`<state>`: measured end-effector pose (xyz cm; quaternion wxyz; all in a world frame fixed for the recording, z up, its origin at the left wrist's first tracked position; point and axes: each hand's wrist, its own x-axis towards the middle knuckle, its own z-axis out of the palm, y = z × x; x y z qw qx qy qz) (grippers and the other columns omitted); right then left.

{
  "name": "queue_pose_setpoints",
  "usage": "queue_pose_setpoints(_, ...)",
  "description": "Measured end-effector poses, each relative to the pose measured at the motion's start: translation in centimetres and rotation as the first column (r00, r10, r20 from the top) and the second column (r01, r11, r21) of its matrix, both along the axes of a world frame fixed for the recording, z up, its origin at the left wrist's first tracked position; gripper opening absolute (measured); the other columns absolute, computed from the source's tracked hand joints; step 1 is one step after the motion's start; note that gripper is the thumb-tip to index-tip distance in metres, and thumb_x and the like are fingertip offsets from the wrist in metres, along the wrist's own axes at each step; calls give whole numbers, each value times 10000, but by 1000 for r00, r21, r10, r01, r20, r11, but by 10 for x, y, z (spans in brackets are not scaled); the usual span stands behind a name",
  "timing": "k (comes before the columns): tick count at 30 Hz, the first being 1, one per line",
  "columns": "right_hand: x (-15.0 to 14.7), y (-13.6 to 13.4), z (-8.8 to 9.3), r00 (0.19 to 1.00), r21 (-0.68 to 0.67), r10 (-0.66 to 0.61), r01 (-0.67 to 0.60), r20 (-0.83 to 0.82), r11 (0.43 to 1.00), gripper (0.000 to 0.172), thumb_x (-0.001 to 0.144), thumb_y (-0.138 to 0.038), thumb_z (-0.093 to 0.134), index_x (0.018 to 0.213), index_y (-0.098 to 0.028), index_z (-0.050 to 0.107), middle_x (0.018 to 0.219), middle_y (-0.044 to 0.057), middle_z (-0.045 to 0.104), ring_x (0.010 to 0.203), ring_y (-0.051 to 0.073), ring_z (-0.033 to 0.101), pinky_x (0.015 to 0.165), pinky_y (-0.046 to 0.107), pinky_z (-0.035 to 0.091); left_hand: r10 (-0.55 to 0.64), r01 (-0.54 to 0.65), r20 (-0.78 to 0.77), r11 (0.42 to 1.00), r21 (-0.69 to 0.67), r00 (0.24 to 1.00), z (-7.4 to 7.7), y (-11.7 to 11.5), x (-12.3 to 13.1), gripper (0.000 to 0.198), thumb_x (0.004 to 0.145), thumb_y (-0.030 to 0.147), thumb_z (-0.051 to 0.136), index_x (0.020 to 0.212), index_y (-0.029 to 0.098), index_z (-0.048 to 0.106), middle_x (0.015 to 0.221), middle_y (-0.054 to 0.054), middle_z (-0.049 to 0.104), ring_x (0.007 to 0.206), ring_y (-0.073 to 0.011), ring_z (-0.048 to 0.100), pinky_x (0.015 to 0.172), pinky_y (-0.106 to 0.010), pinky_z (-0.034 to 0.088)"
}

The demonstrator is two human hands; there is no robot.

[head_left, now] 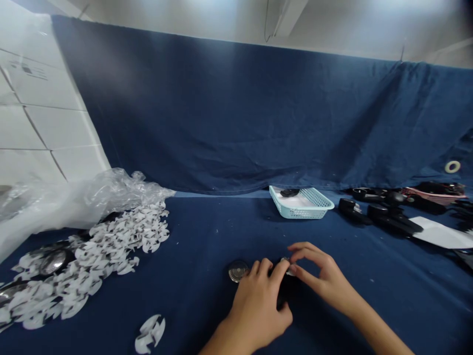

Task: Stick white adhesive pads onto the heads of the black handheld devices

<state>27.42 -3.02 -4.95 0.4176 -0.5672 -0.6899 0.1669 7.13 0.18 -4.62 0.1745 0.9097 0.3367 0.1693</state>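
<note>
My left hand point(254, 301) lies over a dark device, its fingers curled on it. Past the fingertips shows the device's round perforated metal end point(238, 271); most of its body is hidden beneath the hand. My right hand point(318, 271) is closed in a pinch at a small whitish piece point(288, 266), against the dark device and close to my left index finger. The piece is partly covered by fingers, so its exact shape cannot be made out. To the left, a single white curved plastic part point(150, 334) lies on the blue cloth.
A heap of white plastic parts point(125, 236) spreads at left, with dark shiny pieces point(56, 261) and clear plastic wrap point(111, 190). A light blue basket point(303, 213) stands at the back. Black devices point(391, 219) and a white sheet point(443, 232) lie right. A blue curtain point(236, 113) hangs behind.
</note>
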Motion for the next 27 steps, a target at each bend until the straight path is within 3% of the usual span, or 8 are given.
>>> queue_pose_setpoints(6, -4, 0, -4, 999, 7, -16, 16, -49, 1000, 151, 875, -353, 631, 808, -220, 653, 1118, 78, 622, 1081, 242, 583, 947, 396, 416, 4, -4, 17, 1000, -5, 1000, 2, 1, 0, 721, 705, 249, 596, 1391, 304, 383, 1193, -66, 531, 1082, -291, 496, 946, -445, 453)
queue_pose_setpoints(12, -14, 3, -12, 982, -10, -112, 112, -150, 994, 151, 857, -351, 643, 786, -219, 618, 1021, 52, 655, 994, 232, 619, 910, 384, 425, 11, -10, 38, 1000, -17, 999, 1, 2, 1, 714, 689, 257, 610, 1374, 298, 413, 1168, -67, 541, 1054, -287, 512, 919, -435, 474)
queue_pose_setpoints(21, -17, -1, -13, 982, 17, -127, 130, -139, 991, 143, 877, -352, 625, 821, -224, 655, 982, 47, 666, 954, 227, 627, 873, 376, 444, 20, -20, 38, 1000, -10, 999, -1, 1, 0, 745, 690, 257, 610, 1402, 273, 391, 1201, -87, 540, 1086, -296, 515, 950, -454, 462)
queue_pose_setpoints(24, -19, -2, -4, 974, 148, -177, 197, -140, 969, 158, 893, -344, 610, 806, -229, 676, 998, 54, 660, 958, 230, 622, 865, 382, 445, 15, -15, 29, 1000, 0, 999, 0, 1, 1, 731, 684, 258, 608, 1388, 262, 412, 1195, -94, 535, 1083, -304, 514, 934, -456, 474)
queue_pose_setpoints(27, -24, -12, 16, 921, 359, -283, 368, -269, 857, 123, 896, -321, 610, 831, -239, 674, 986, 54, 660, 962, 238, 619, 859, 388, 449, 15, -15, 14, 1000, 11, 1000, 0, 0, 2, 753, 676, 253, 605, 1400, 282, 402, 1203, -90, 528, 1096, -314, 507, 950, -477, 465)
